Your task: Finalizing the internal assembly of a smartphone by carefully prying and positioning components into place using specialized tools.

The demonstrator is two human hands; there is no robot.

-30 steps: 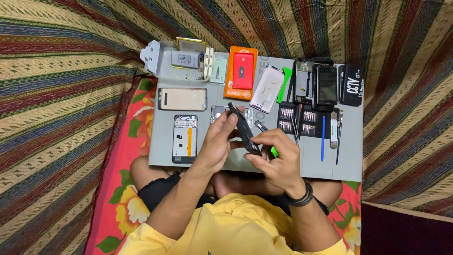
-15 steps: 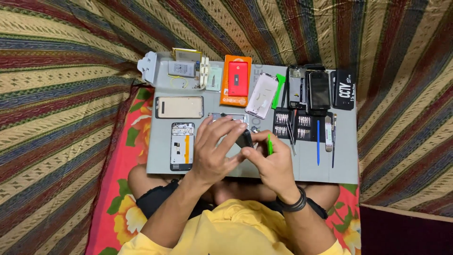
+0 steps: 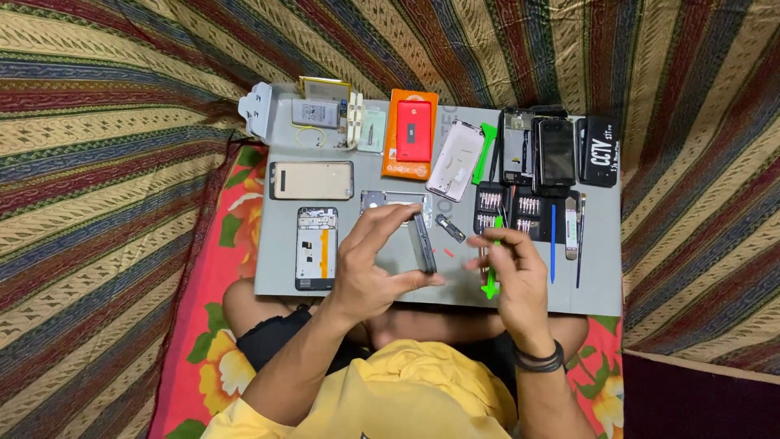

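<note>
The dark phone (image 3: pixel 422 242), mid-frame, stands edge-on pinched in my left hand (image 3: pixel 375 268); my right hand (image 3: pixel 512 272) loosely grips a green pry tool (image 3: pixel 492 268).

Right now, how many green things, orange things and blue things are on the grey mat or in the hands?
Green: 2, the pry tool in the right hand and the pry tool on the grey mat.
Orange: 1, the flat package.
Blue: 1, the thin stick.
Total: 4.
</note>
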